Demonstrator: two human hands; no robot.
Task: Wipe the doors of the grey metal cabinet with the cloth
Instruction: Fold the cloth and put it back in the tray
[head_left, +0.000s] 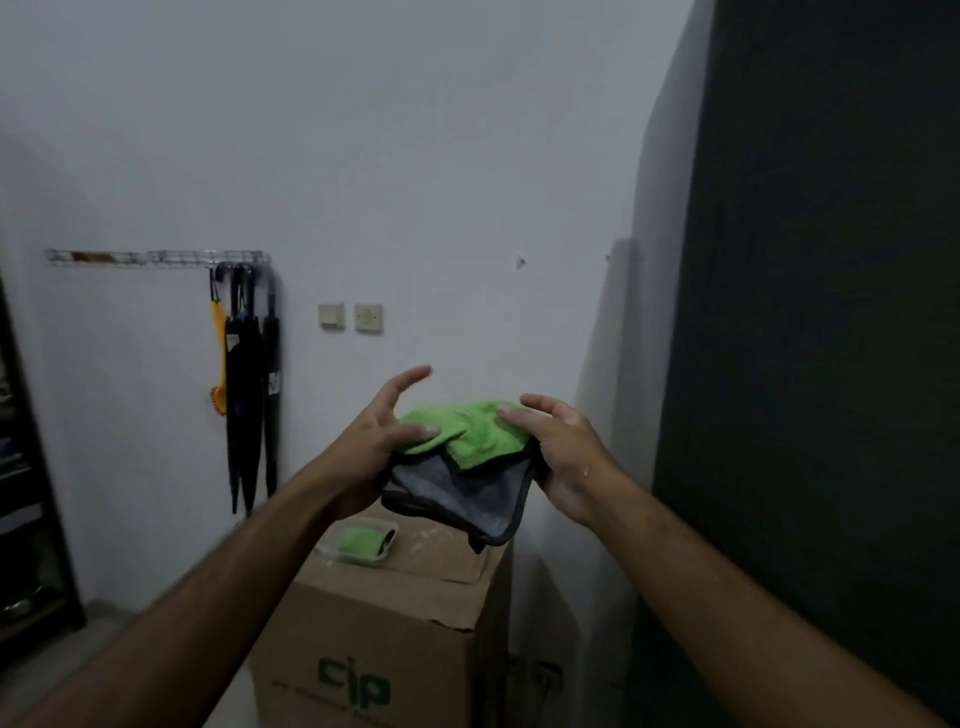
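Cloth being readied in both hands before the cabinet is wiped

The cloth (467, 457), green on one face and grey on the other, is held in the air above a cardboard box (379, 623), probably to be folded; it is pinched by the left hand (374, 447) with upper fingers spread, and gripped at its edge by the right hand (566, 457), beside the dark cabinet (831, 364)

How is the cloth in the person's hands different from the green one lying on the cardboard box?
The held cloth is unfolded, showing a green side and a grey side; the cloth on the box shows only green and is bundled small. The first hangs between the left hand and right hand; the second lies in a clear packet. Both share the same bright green.
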